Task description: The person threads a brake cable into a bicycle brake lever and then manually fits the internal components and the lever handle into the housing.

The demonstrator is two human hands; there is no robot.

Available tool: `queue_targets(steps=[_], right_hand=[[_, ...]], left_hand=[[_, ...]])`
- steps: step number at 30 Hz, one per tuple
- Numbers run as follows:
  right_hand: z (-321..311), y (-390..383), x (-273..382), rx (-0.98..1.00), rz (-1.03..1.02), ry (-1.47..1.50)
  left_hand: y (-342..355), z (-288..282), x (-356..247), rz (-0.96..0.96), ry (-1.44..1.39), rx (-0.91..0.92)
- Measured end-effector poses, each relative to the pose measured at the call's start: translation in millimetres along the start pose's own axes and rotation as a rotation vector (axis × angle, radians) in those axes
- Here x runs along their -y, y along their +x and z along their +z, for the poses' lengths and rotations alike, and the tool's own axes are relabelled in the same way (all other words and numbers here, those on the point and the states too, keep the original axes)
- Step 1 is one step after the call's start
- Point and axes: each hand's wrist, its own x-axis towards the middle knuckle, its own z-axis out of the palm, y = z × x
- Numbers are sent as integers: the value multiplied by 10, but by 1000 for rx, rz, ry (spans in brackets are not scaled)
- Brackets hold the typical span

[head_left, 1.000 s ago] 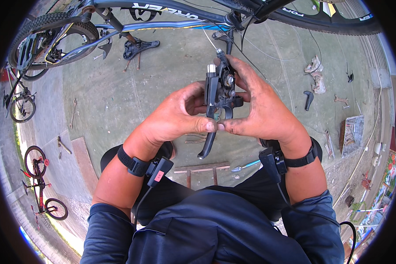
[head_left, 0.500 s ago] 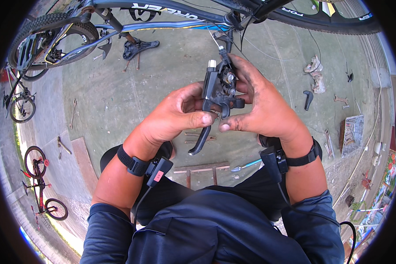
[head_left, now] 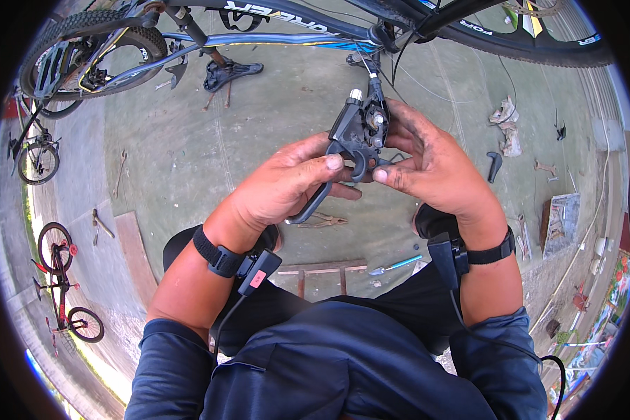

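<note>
Between both hands is a black bicycle brake and shift lever (head_left: pixel 353 131), its mechanism uncovered and turned up towards me. My left hand (head_left: pixel 297 175) is closed round its left side, thumb on the body just above the long curved brake blade. Dark with grease, my right hand (head_left: pixel 430 157) holds the right side, its thumb pressing near the small shift paddles and its fingers partly hidden behind. From the lever's top a cable runs up to the blue and black bicycle (head_left: pixel 315 24), which lies across the far side with its saddle (head_left: pixel 231 75) down on the floor.
Pliers (head_left: pixel 322 220) lie on the green floor below my hands, near a blue-shafted screwdriver (head_left: pixel 399 264). To the right are a rag (head_left: pixel 507 126), a black grip (head_left: pixel 494 166), wrenches and a metal tray (head_left: pixel 561 222). A hammer (head_left: pixel 101 224) and a red bicycle (head_left: pixel 61 283) are at left.
The lever has tilted, its brake blade swinging left and lying flatter. My left thumb has moved up on its body, and both hands have shifted slightly to the right.
</note>
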Motion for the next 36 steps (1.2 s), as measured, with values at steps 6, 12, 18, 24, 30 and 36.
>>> queue_targets(steps=[6,12,18,24,30,36], right_hand=[[42,32,-75,-72,1,-224],[83,40,-116,-114,-53,-402],[137,72,-27,-155,-11,-395],[156,75,-111,-142,-167,-585],[217,81,-66,-180,-144,-754],[209,81,-44,-182,-111,-785]], left_hand=[[24,74,-54,-22,365,-137],[22,150,-105,-12,561,-211],[24,90,-89,44,453,-251],[39,91,-138,-47,580,-278],[71,91,-138,-144,678,-314],[94,104,-131,-156,653,-323]])
